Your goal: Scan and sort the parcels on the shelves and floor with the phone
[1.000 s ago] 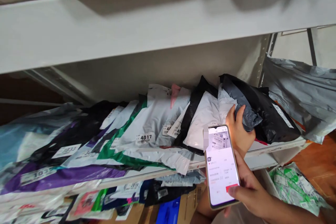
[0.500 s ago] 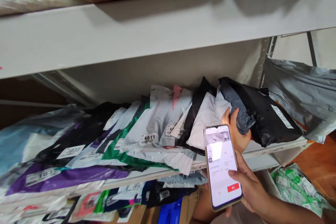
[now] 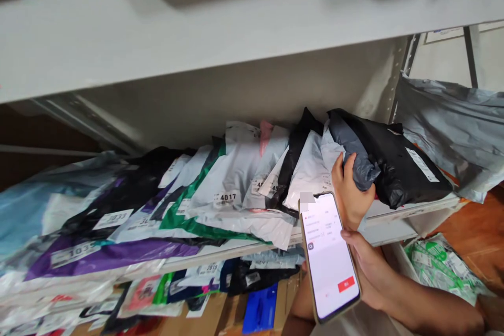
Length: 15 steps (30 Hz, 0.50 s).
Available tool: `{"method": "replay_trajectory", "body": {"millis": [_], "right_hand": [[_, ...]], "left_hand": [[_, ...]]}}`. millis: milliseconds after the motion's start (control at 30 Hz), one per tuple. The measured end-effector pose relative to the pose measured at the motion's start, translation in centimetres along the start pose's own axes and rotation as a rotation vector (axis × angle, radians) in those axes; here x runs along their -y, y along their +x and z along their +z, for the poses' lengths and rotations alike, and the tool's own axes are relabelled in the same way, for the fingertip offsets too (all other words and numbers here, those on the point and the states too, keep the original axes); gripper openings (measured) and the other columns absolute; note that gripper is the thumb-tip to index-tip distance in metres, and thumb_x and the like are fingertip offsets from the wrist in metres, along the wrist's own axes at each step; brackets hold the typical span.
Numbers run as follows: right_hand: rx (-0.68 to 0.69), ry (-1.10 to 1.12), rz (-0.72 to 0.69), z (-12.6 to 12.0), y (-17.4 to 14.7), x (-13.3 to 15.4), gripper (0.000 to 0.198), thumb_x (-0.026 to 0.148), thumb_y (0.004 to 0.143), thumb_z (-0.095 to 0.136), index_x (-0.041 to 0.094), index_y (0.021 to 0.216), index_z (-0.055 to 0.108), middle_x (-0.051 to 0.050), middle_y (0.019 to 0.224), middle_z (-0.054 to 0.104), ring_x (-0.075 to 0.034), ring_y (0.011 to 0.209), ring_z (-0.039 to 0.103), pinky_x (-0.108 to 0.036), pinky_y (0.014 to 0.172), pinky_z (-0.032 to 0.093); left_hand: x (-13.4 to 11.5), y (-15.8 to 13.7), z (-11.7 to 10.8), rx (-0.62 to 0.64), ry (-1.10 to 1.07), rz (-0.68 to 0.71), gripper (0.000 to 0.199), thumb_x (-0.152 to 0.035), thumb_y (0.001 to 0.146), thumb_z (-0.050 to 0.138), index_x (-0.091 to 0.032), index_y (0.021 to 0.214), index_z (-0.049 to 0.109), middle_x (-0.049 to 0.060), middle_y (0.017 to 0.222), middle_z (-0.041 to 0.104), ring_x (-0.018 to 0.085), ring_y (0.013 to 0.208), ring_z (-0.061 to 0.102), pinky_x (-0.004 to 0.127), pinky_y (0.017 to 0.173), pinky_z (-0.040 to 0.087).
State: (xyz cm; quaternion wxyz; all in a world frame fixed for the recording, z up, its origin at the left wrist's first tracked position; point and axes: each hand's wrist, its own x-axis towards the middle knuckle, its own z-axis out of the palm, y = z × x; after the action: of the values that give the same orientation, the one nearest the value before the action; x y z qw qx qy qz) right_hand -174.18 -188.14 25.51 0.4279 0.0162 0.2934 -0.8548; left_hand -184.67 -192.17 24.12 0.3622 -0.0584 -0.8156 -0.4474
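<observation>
My right hand (image 3: 372, 268) is closed around a smartphone (image 3: 331, 260) with a bright white page and a red button on its screen. The thumb rests at the phone's right edge. Behind the phone, my left hand (image 3: 353, 194) reaches up to the shelf and grips a crumpled dark grey poly mailer (image 3: 361, 168); some of its fingers are hidden. Just left of those fingers stands a white mailer (image 3: 309, 170). A large black mailer (image 3: 401, 160) with a white label leans on the grey one's right side.
Several labelled mailers line the shelf, among them a white one marked 4017 (image 3: 226, 178) and a purple one (image 3: 149, 254). Overhead runs a wide shelf edge (image 3: 236, 26). More parcels fill the lower shelf (image 3: 208, 273). A green-and-clear plastic bag (image 3: 441, 257) lies at lower right.
The phone has shifted slightly left and its page has scrolled up. My right thumb has moved from the screen to the phone's edge. My left hand stays at the grey mailer.
</observation>
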Motion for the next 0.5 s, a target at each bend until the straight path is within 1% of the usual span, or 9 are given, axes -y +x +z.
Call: {"method": "replay_trajectory", "body": {"millis": [100, 200, 267, 367, 433, 500], "right_hand": [[-0.204, 0.038, 0.051, 0.2, 0.6, -0.2, 0.062, 0.063, 0.059, 0.080, 0.012, 0.094, 0.071, -0.013, 0.080, 0.078, -0.034, 0.087, 0.075, -0.047, 0.088, 0.056], [-0.294, 0.066, 0.033, -0.1, 1.1, -0.5, 0.056, 0.061, 0.065, 0.076, 0.013, 0.094, 0.070, -0.011, 0.076, 0.077, -0.030, 0.080, 0.075, -0.042, 0.080, 0.058], [-0.321, 0.073, 0.005, -0.3, 1.4, -0.6, 0.053, 0.060, 0.068, 0.075, 0.015, 0.094, 0.069, -0.009, 0.075, 0.077, -0.028, 0.076, 0.074, -0.040, 0.076, 0.058], [-0.345, 0.071, -0.006, -0.2, 1.4, -0.6, 0.055, 0.063, 0.066, 0.077, 0.016, 0.093, 0.069, -0.009, 0.075, 0.076, -0.028, 0.076, 0.074, -0.040, 0.075, 0.057], [-0.311, 0.071, -0.032, 0.0, 0.9, -0.3, 0.058, 0.064, 0.064, 0.077, 0.016, 0.095, 0.069, -0.009, 0.079, 0.077, -0.030, 0.082, 0.074, -0.042, 0.080, 0.056], [-0.219, 0.062, -0.054, 0.2, 0.2, 0.1, 0.056, 0.060, 0.064, 0.080, 0.015, 0.096, 0.069, -0.010, 0.084, 0.078, -0.031, 0.087, 0.073, -0.043, 0.085, 0.054]], "left_hand": [[0.0, -0.2, 0.1, -0.021, -0.017, -0.011, 0.076, -0.009, 0.065, 0.071, -0.025, 0.136, 0.051, 0.013, 0.146, 0.048, 0.033, 0.139, 0.046, 0.052, 0.118, 0.040], [0.1, -0.3, 0.2, -0.039, -0.025, -0.017, 0.079, -0.006, 0.064, 0.073, -0.030, 0.136, 0.049, 0.011, 0.148, 0.048, 0.032, 0.139, 0.046, 0.048, 0.120, 0.039], [0.1, -0.4, 0.3, -0.039, -0.018, -0.015, 0.080, -0.006, 0.065, 0.073, -0.033, 0.137, 0.048, 0.010, 0.148, 0.047, 0.031, 0.139, 0.045, 0.045, 0.120, 0.039], [0.1, -0.4, 0.3, -0.043, -0.010, -0.012, 0.080, -0.007, 0.067, 0.072, -0.037, 0.136, 0.046, 0.009, 0.148, 0.046, 0.029, 0.139, 0.045, 0.045, 0.120, 0.039], [0.1, -0.4, 0.2, -0.044, -0.017, -0.005, 0.077, -0.009, 0.067, 0.071, -0.034, 0.136, 0.047, 0.010, 0.148, 0.046, 0.030, 0.139, 0.045, 0.046, 0.120, 0.038], [0.0, -0.4, 0.1, -0.039, -0.024, -0.003, 0.075, -0.011, 0.067, 0.071, -0.028, 0.136, 0.049, 0.012, 0.147, 0.046, 0.031, 0.139, 0.045, 0.048, 0.120, 0.037]]}}
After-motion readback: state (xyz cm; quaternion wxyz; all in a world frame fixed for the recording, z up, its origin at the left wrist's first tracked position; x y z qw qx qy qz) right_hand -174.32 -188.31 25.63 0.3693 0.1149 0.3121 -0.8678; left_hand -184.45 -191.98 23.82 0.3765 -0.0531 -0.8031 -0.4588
